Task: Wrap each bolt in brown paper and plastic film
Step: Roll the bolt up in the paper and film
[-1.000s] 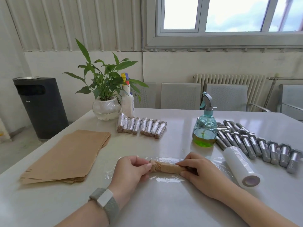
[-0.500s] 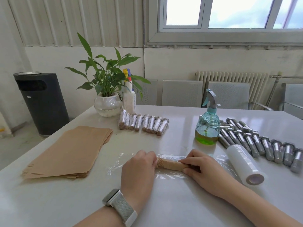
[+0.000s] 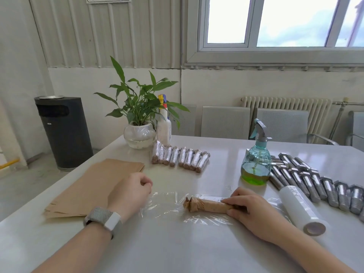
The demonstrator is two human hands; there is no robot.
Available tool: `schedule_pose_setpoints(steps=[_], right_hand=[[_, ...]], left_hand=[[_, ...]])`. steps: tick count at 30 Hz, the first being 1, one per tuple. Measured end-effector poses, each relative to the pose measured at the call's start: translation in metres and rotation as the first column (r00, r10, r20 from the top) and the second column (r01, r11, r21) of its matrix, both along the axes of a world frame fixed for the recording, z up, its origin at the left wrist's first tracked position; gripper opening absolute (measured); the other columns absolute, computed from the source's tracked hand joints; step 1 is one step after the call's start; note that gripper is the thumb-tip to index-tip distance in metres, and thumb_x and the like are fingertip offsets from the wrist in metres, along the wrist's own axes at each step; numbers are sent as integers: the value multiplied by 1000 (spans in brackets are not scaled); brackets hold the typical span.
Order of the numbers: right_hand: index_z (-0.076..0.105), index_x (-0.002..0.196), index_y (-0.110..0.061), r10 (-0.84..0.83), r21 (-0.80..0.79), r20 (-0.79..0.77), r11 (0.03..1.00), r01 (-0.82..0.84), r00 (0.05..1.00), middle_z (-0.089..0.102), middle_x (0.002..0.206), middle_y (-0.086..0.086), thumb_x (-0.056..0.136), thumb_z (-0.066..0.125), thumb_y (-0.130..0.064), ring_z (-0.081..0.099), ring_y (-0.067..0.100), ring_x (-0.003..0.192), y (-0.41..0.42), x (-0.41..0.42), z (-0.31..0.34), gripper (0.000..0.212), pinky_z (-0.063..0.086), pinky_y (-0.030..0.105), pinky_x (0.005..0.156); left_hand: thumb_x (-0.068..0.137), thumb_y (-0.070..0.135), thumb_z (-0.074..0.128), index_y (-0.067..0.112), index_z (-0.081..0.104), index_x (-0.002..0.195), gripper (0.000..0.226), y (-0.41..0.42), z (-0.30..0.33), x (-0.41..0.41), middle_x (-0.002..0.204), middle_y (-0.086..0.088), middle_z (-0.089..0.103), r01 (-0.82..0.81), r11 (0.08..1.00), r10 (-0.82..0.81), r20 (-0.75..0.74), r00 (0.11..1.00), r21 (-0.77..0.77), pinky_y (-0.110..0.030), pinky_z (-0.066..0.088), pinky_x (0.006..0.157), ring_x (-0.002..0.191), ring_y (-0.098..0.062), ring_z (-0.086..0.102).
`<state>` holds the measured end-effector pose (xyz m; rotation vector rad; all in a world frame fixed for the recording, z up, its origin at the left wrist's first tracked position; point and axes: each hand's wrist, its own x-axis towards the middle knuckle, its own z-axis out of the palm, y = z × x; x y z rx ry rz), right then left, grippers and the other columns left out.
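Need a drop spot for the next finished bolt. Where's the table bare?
Bare: between wrapped bolts and spray bottle; near edge between the forearms. Crowded: brown paper stack left, bare bolts and film roll right.

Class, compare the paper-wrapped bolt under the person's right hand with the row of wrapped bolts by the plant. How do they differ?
The paper-wrapped bolt shows plain brown paper; the row of wrapped bolts looks shiny with film. It lies on a loose plastic film sheet, held by the right hand; the row lies untouched, side by side. Both lie on the table.
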<state>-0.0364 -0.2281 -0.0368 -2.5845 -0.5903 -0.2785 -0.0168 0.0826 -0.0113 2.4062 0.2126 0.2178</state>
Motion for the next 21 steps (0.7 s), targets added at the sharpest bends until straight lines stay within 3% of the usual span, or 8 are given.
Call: schedule_pose_setpoints(steps=[2, 5, 7, 11, 16, 19, 21], right_hand=[[69, 120, -31, -3, 4, -3, 1000, 3, 1000, 55, 100, -19, 92, 66, -24, 46, -12, 89, 0, 1, 0, 29, 32, 4, 78], [68, 121, -31, 2, -4, 1, 1000, -2, 1000, 57, 102, -16, 92, 66, -24, 46, -10, 90, 0, 1, 0, 30, 31, 4, 78], [68, 121, -31, 2, 3, 1, 1000, -2, 1000, 57, 101, -16, 92, 66, -24, 46, -9, 90, -1, 2, -1, 30, 31, 4, 78], [68, 121, -33, 0, 5, -2, 1000, 0, 1000, 56, 100, -18, 92, 66, -25, 47, -7, 92, -2, 4, -3, 30, 31, 4, 79], [68, 121, -32, 5, 22, -4, 1000, -4, 1000, 55, 98, -18, 92, 67, -25, 46, -10, 90, -4, 6, -6, 30, 32, 4, 77], [68, 121, -33, 4, 30, -11, 1000, -4, 1000, 55, 99, -17, 92, 67, -25, 47, -10, 89, -4, 7, -6, 30, 32, 5, 77], [68, 121, -33, 1, 27, -11, 1000, -1, 1000, 56, 100, -17, 92, 66, -25, 48, -7, 90, -4, 7, -6, 30, 33, 5, 78]], left_hand=[[88, 40, 59, 34, 64, 83, 9, 7, -5, 8, 93, 15, 68, -27, 984, 43, -85, 995, 176, -33, 50, 88, 90, -16, 64], [85, 63, 56, 34, 57, 81, 29, 0, -10, 16, 102, 12, 60, 13, 939, 38, -142, 989, 344, -31, 40, 91, 100, -14, 61], [85, 64, 57, 36, 56, 76, 30, -6, -12, 20, 109, 7, 58, 26, 924, 32, -144, 989, 382, -33, 37, 92, 108, -16, 58], [89, 50, 61, 35, 54, 71, 25, -10, -16, 25, 112, 3, 59, 39, 947, 8, -143, 990, 320, -32, 42, 91, 110, -21, 56], [98, 32, 53, 21, 49, 85, 17, -9, -9, 31, 78, 1, 65, 84, 996, -85, -39, 996, -14, -30, 48, 63, 63, -15, 60], [99, 37, 51, 23, 48, 88, 17, -12, 3, 33, 86, -1, 61, 128, 991, -129, 15, 992, 36, -30, 39, 57, 73, -15, 59], [98, 35, 53, 23, 49, 87, 17, -18, 13, 35, 80, 0, 61, 166, 986, -167, 38, 985, 13, -29, 39, 55, 67, -17, 57]])
